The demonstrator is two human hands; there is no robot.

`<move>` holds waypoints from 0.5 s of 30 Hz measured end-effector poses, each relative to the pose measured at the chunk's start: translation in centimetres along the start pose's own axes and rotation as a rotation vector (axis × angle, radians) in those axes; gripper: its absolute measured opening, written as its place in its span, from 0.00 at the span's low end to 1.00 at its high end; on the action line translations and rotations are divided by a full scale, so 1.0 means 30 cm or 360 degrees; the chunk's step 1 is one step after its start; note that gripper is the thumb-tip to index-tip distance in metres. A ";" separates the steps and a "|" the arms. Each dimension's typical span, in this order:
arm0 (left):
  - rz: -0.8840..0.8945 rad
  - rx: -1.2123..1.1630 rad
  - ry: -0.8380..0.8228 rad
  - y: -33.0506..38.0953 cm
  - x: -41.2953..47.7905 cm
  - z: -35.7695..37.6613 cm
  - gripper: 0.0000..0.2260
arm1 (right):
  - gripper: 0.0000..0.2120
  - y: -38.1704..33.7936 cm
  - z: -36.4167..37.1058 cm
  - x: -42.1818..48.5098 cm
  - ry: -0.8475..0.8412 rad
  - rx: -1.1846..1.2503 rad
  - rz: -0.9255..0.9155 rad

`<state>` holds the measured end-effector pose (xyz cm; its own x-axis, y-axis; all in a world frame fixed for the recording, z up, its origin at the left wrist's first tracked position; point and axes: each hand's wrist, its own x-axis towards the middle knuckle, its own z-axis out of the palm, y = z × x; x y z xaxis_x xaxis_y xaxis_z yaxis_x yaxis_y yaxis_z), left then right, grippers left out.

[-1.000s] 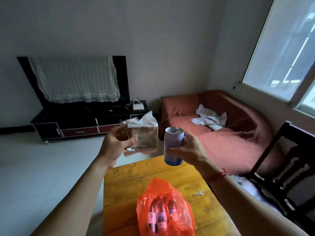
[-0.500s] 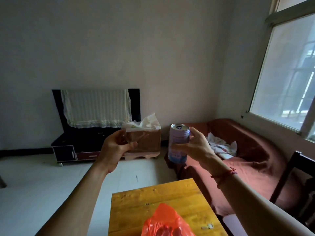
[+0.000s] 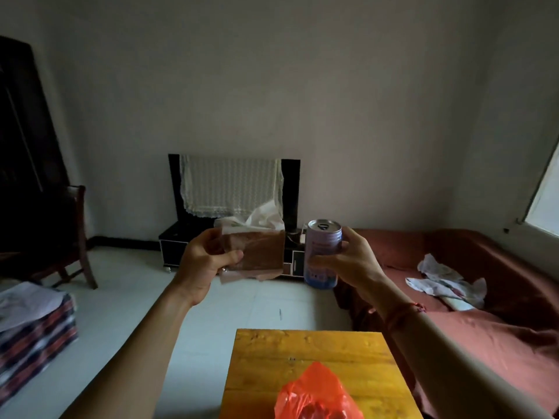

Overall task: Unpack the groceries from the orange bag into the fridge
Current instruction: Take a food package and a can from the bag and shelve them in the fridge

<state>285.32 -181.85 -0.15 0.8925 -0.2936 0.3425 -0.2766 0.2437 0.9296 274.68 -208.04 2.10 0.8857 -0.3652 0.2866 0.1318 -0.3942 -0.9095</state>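
Both arms stretching fwd, elbows nearly straight. L hand [image 3: 205,261] gripping brown packet [image 3: 257,252], thumb in front, fingers wrapping behind. R hand [image 3: 354,258] holding can [image 3: 322,252] upright, fingers curling round its side. Orange bag [image 3: 314,394] sitting on worktop [image 3: 302,352], btm edge, below both hands.

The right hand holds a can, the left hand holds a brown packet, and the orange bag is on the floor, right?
Not the floor: the head view shows the orange bag on the yellow table. The right hand does hold the can, the left hand the brown packet.
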 end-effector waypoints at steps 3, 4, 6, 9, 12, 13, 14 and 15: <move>0.0029 0.0037 0.0138 0.040 -0.061 -0.079 0.24 | 0.33 -0.030 0.100 0.007 -0.0102 0.0065 -0.0039; 0.0035 0.0046 0.0186 0.057 -0.084 -0.106 0.22 | 0.32 -0.043 0.136 0.005 -0.0147 0.0085 -0.0048; 0.0060 0.0069 0.0265 0.087 -0.131 -0.170 0.19 | 0.28 -0.073 0.212 -0.007 -0.0236 0.0109 -0.0101; 0.0088 0.0122 0.0387 0.142 -0.222 -0.273 0.21 | 0.25 -0.134 0.330 -0.036 -0.0369 0.0150 -0.0163; 0.0113 0.0197 0.0522 0.204 -0.335 -0.391 0.22 | 0.27 -0.193 0.463 -0.082 -0.0499 0.0197 -0.0184; 0.0122 0.0218 0.0566 0.227 -0.380 -0.435 0.22 | 0.27 -0.215 0.510 -0.101 -0.0541 0.0213 -0.0188; 0.0126 0.0239 0.0611 0.248 -0.425 -0.476 0.23 | 0.28 -0.236 0.555 -0.122 -0.0576 0.0229 -0.0195; 0.0118 0.0265 0.0654 0.269 -0.474 -0.518 0.24 | 0.28 -0.259 0.599 -0.147 -0.0617 0.0249 -0.0206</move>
<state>275.95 -161.35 0.37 0.9261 0.1191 0.3579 -0.3689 0.0883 0.9252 277.74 -188.22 2.48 0.9552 0.0342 0.2941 0.2920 -0.2725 -0.9168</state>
